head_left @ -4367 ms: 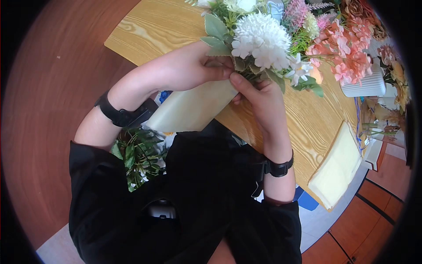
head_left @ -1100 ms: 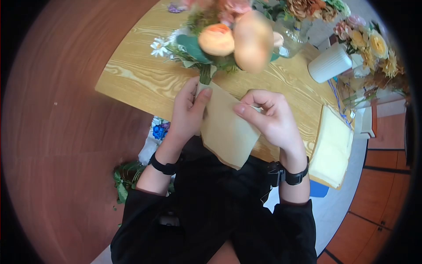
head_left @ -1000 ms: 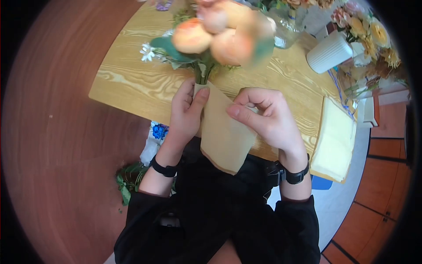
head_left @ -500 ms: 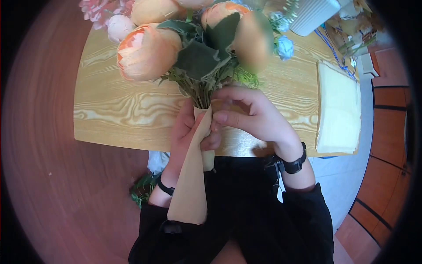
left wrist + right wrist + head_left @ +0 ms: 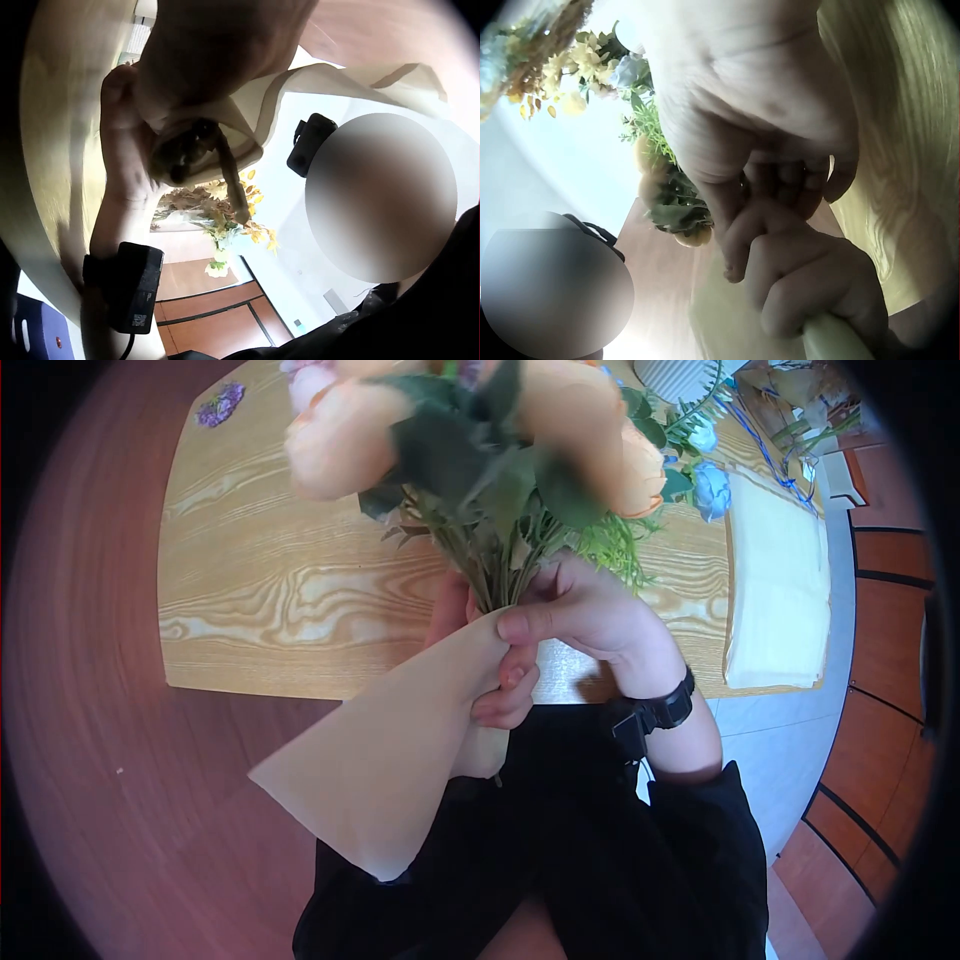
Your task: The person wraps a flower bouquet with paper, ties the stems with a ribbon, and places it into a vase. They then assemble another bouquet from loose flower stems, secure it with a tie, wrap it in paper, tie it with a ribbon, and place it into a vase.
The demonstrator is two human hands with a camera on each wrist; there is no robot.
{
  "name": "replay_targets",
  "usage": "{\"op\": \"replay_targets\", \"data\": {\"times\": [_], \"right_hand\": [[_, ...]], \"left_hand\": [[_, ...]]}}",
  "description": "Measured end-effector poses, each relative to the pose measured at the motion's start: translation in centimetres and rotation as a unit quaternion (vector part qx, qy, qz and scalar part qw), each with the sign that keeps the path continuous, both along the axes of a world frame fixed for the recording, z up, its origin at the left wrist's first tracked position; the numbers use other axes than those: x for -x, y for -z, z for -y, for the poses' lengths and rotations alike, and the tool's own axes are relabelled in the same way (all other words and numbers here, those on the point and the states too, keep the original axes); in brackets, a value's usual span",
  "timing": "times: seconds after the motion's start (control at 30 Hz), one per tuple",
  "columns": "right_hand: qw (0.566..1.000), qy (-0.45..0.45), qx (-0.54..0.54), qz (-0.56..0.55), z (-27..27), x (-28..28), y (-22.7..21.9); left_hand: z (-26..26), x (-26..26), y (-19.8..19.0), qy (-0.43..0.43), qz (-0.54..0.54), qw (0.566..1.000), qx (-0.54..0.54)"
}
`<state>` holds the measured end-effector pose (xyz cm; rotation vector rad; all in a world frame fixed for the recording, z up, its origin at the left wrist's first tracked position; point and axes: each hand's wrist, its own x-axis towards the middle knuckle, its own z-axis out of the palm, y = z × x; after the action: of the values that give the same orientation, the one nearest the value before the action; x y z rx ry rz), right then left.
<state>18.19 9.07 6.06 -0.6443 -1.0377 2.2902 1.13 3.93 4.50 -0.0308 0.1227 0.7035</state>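
Observation:
A bouquet of peach artificial peonies with dark green leaves [image 5: 440, 460] stands upright in front of me, its upper part blurred. Tan wrapping paper [image 5: 370, 750] is wound round its stems [image 5: 490, 565], and a wide loose flap fans out to the lower left. My left hand [image 5: 508, 695] grips the wrapped stems, curled fingers showing on the right and the rest hidden behind the paper. With its thumb on the paper's upper edge, my right hand [image 5: 595, 605] pinches the wrap just above the left fingers. The left wrist view shows stem ends [image 5: 229, 172] inside the paper tube.
The wooden table [image 5: 270, 580] lies beneath the bouquet. A pale yellow stack of sheets [image 5: 778, 590] rests along its right side, with a blue cord [image 5: 765, 440] behind. A purple blossom [image 5: 220, 405] lies far left; a white ribbed vase [image 5: 680, 375] is at the back.
The bouquet has turned between my hands and come over the table's middle. The paper's loose flap has swung round to the lower left, and my right thumb has moved onto its upper edge.

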Motion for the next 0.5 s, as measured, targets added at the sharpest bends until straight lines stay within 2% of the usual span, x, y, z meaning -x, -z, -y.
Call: {"op": "replay_targets", "data": {"times": [0.07, 0.17, 0.3, 0.33, 0.37, 0.43, 0.5], "right_hand": [[1.0, -0.018, 0.016, -0.006, 0.1, 0.1, -0.6], [1.0, -0.004, 0.013, 0.027, 0.4, 0.3, -1.0], [0.999, 0.035, 0.021, 0.016, 0.6, 0.7, -0.5], [0.998, 0.05, 0.035, 0.014, 0.5, 0.8, -0.4], [0.996, 0.08, -0.027, -0.012, 0.1, 1.3, 0.7], [0.994, 0.107, 0.0, -0.031, 0.2, 1.5, 1.0], [0.989, 0.136, 0.028, -0.049, 0.2, 1.6, 1.1]], "left_hand": [[-0.2, -0.2, 0.3, -0.004, 0.015, 1.0, -0.025], [-0.4, -0.2, 0.1, -0.002, -0.02, 1.0, -0.005], [-0.3, 0.2, 0.4, -0.007, 0.006, 0.999, -0.036], [0.0, 0.4, -0.2, -0.033, 0.001, 0.998, -0.053], [0.3, 0.6, -0.9, -0.059, -0.005, 0.996, -0.07], [1.5, 0.4, -0.9, -0.114, -0.009, 0.989, -0.097], [1.3, 0.8, -0.2, -0.097, -0.019, 0.987, -0.131]]}}
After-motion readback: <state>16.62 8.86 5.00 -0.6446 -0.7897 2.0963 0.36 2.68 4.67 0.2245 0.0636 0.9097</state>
